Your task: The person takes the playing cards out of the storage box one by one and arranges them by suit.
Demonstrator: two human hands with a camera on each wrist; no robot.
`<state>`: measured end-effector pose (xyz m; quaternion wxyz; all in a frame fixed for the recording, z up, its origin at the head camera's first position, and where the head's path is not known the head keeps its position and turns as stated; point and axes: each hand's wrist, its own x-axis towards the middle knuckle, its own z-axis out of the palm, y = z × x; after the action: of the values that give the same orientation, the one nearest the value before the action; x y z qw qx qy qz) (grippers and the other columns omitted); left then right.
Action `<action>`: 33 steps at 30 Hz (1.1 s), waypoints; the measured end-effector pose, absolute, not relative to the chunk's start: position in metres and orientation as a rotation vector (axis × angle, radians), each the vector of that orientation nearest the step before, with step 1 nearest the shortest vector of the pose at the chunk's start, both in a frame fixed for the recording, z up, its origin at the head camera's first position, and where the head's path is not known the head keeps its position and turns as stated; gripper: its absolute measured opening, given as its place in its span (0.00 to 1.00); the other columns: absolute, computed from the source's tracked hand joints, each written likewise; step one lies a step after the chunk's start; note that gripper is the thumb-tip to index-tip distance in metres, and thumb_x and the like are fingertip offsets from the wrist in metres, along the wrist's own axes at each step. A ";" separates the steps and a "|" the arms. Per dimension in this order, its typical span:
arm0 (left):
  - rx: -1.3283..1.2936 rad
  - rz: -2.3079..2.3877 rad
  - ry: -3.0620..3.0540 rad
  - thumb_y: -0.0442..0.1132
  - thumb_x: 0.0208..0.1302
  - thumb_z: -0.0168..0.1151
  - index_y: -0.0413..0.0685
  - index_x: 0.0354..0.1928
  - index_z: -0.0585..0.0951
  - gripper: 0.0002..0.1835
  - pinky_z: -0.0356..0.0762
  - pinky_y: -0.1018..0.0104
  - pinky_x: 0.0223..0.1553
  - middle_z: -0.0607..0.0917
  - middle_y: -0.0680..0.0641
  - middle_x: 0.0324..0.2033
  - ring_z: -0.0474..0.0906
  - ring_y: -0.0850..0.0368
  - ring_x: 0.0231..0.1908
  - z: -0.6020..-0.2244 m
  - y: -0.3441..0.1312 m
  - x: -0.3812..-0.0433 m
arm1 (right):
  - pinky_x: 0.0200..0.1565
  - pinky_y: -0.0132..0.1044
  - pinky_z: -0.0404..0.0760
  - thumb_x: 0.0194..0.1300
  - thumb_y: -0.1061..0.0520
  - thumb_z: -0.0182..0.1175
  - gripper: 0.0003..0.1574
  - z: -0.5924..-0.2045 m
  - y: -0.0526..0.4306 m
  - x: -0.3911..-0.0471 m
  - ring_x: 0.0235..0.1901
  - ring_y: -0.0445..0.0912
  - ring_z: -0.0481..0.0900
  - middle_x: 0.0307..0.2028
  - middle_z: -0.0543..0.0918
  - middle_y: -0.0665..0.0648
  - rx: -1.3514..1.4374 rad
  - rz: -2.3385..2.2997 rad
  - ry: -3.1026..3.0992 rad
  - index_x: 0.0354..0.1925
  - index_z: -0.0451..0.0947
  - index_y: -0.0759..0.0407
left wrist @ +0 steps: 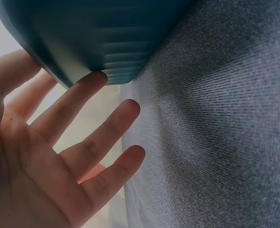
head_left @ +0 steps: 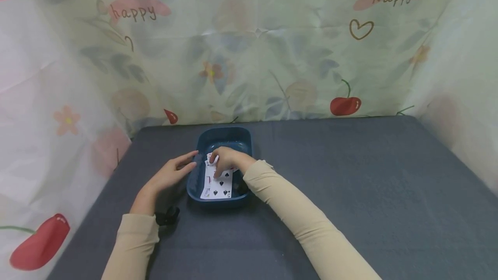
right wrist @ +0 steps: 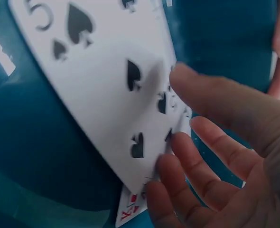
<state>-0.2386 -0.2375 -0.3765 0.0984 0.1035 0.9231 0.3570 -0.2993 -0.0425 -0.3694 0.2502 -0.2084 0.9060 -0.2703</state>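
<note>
Several playing cards (head_left: 221,188) lie in a dark blue plastic basin (head_left: 219,202). The top one is a five of spades (right wrist: 97,85), and a red-marked king (right wrist: 127,209) shows partly beneath it. Inside the basin, my right hand (head_left: 229,159) reaches over the cards, thumb apart from the fingers, fingertips at the cards' edge. No card is plainly pinched; part of the stack is hidden behind the hand. At the basin's left rim, my left hand (head_left: 171,175) rests with fingers extended, thumb and forefinger touching the rim. Its other fingers (left wrist: 111,126) are spread beside the basin wall.
A dark grey cloth (head_left: 350,193) covers the table under the basin. Printed curtains (head_left: 256,55) stand behind the table and along both sides. A black wrist device (head_left: 168,216) sits at the left wrist, by the sleeve cuff.
</note>
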 end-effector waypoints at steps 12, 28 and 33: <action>0.308 1.054 2.737 0.51 0.71 0.46 0.51 0.71 0.57 0.30 0.62 0.38 0.62 0.60 0.36 0.69 0.61 0.35 0.66 -0.376 -0.237 -0.237 | 0.38 0.30 0.75 0.48 0.60 0.72 0.30 -0.373 -0.047 -0.296 0.41 0.45 0.74 0.52 0.75 0.56 -0.613 -0.566 2.546 0.51 0.74 0.55; 0.324 1.068 2.740 0.49 0.71 0.46 0.49 0.71 0.58 0.29 0.63 0.40 0.62 0.60 0.35 0.68 0.61 0.34 0.65 -0.377 -0.236 -0.238 | 0.31 0.28 0.75 0.54 0.64 0.66 0.23 -0.353 -0.040 -0.299 0.35 0.44 0.77 0.43 0.80 0.59 -0.730 -0.739 2.533 0.50 0.74 0.59; 0.338 1.070 2.746 0.48 0.71 0.46 0.48 0.71 0.58 0.29 0.64 0.40 0.62 0.61 0.34 0.68 0.62 0.34 0.65 -0.377 -0.237 -0.238 | 0.35 0.30 0.79 0.58 0.63 0.63 0.16 -0.340 -0.032 -0.300 0.37 0.45 0.80 0.43 0.82 0.59 -0.801 -0.859 2.516 0.46 0.76 0.58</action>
<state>-0.2375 -0.2366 -0.3769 0.0875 0.1134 0.9221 0.3595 -0.3004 -0.0319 -0.3399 0.1814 -0.2835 0.8912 -0.3041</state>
